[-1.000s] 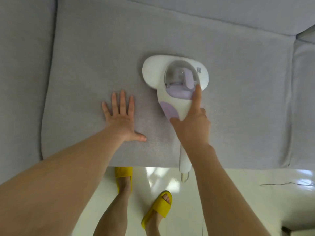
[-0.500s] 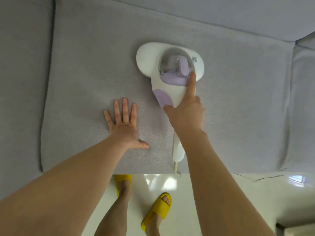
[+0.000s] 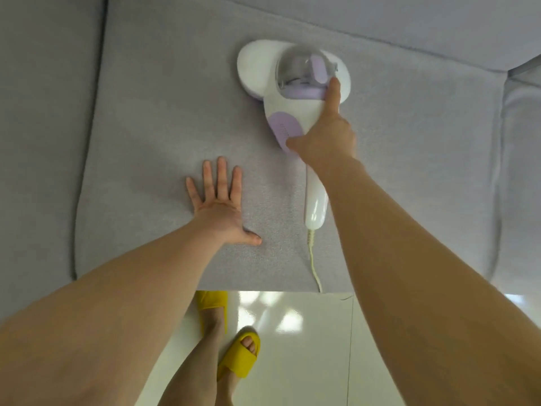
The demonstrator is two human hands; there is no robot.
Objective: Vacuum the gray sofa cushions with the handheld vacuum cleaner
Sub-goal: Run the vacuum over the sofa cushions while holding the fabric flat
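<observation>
Two hands seen over gray seat cushion [image 3: 164,118]. Handheld vacuum cleaner [image 3: 292,92] laid flat on cushion at 12 o'clock, head toward backrest, handle pointed toward 6 o'clock. Right hand [image 3: 325,136] clamped on vacuum body, index finger stretched along clear dust cup. Left hand [image 3: 219,206] pressed flat on cushion at 9 o'clock of handle, fingers spread apart, nothing held. Cord [image 3: 314,265] trailed from handle end over cushion front edge. Yellow slippers [image 3: 240,358] worn on glossy white floor [image 3: 307,361] at 6 o'clock.

No readable text, brand or number anywhere. Small grey mark on the vacuum cleaner [image 3: 292,92], too blurred to read.
</observation>
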